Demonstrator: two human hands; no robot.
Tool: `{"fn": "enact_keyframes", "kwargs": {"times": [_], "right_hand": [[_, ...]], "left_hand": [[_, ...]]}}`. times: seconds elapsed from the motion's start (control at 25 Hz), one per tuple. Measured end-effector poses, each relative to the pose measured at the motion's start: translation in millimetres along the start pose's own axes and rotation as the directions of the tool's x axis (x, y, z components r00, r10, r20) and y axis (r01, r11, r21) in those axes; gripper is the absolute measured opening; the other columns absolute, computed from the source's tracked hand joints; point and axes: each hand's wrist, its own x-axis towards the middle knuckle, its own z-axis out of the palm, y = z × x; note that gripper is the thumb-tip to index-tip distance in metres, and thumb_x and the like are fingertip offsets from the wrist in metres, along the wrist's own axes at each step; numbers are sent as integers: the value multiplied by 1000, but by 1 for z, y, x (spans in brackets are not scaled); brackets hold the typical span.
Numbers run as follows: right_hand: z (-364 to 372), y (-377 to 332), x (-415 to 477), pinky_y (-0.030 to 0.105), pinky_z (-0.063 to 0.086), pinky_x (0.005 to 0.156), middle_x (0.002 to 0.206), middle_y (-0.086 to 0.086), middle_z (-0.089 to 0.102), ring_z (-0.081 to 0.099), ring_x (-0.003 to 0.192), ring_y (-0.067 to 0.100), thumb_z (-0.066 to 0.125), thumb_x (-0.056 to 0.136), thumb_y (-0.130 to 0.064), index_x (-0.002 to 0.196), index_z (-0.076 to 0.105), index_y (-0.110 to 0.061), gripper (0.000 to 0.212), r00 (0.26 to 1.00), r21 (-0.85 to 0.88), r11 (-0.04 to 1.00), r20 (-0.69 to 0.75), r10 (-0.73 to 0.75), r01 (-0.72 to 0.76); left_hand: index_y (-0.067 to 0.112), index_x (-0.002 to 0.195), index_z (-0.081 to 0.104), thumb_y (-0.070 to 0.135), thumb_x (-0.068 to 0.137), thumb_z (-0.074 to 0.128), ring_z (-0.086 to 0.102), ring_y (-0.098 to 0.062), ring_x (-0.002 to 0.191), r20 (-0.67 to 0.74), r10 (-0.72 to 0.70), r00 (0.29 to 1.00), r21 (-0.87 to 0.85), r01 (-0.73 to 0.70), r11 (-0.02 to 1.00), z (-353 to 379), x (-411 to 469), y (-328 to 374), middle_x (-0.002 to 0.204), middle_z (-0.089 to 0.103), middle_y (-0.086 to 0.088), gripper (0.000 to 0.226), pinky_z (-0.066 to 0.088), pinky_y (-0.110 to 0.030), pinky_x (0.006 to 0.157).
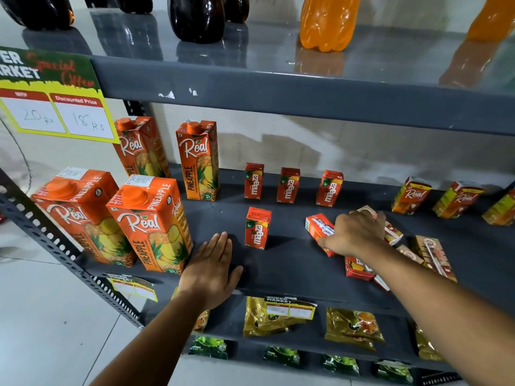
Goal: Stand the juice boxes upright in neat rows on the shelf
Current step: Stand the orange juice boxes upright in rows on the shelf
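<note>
On the dark grey shelf [292, 263], three small Maaza juice boxes [288, 185] stand upright in a back row, and one more Maaza box [257, 228] stands in front of them. My right hand [358, 232] is closed over a Maaza box lying on its side [319, 227]. Several more small boxes [359, 267] lie flat in a heap under and beside my right forearm. My left hand [211, 270] rests flat and open on the shelf's front edge, holding nothing. Small Real juice boxes [412, 195] stand at the back right.
Tall Real pineapple cartons [152, 221] stand at the shelf's left, two in front and two behind. Dark and orange soda bottles [324, 23] stand on the shelf above. Snack packets [352, 328] fill the shelf below. A price sign [55, 107] hangs at upper left.
</note>
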Motion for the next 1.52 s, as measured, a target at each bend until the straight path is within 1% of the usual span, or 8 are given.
{"fn": "enact_keyframes", "kwargs": {"times": [0.24,0.56,0.72,0.88,1.08,1.24,1.4,1.52], "right_hand": [[-26,4,1,41,49,75,115,-1,51,57,96,26,65,79,-15,112,55,-30,38,815,-103,836,-187,-548,539],[-49,-7,-1,40,50,80,125,-2,54,48,111,20,38,95,-30,127,51,-24,34,549,-209,560,-116,-828,801],[-50,-7,7,40,44,96,132,-4,54,47,118,15,14,84,-56,124,54,-27,64,401,-276,418,-116,-909,866],[-49,-4,9,39,41,101,144,-4,48,46,126,17,22,86,-64,134,47,-35,62,415,-367,417,-88,-906,832],[-58,0,4,40,46,95,145,-2,47,45,127,21,60,91,-14,141,43,-27,55,484,-319,479,-69,-872,818],[-57,-2,8,36,49,78,122,-1,57,58,105,22,59,86,-53,143,35,-30,66,671,-169,672,-73,-738,721],[-53,-17,4,33,45,64,92,2,64,57,78,22,48,81,-70,98,55,-25,49,828,-117,833,-102,-551,540],[-50,-31,0,34,44,63,80,1,62,58,73,22,37,78,-81,87,58,-17,67,905,-49,909,-85,-417,414]], "left_hand": [[5,147,20,57,91,16,10,-24,145,9,-3,1000,3,3,1000,0,0,0,157,15,-12,77,1,-33,112],[3,144,27,58,92,15,18,-25,143,21,-15,1000,18,15,1000,0,0,1,155,23,-14,77,8,-35,112],[4,146,22,61,89,3,13,-24,144,19,-14,1000,15,14,1000,-1,0,2,156,18,-13,83,4,-34,112],[3,145,26,59,91,7,17,-26,143,27,-17,999,15,17,1000,-1,-1,2,155,22,-14,80,7,-35,112],[3,145,23,61,87,-2,15,-25,144,14,-15,1000,17,15,1000,-1,0,3,156,19,-14,86,4,-33,112],[5,147,18,63,83,-9,9,-23,145,0,-10,1000,7,10,1000,-1,0,2,157,13,-12,91,0,-31,111],[4,145,24,63,88,0,15,-24,144,-7,-18,1000,4,18,1000,-1,0,3,156,20,-13,86,6,-33,112],[3,145,25,61,89,5,17,-24,143,7,-28,1000,5,28,1000,-1,0,3,155,21,-13,83,6,-33,111]]}}
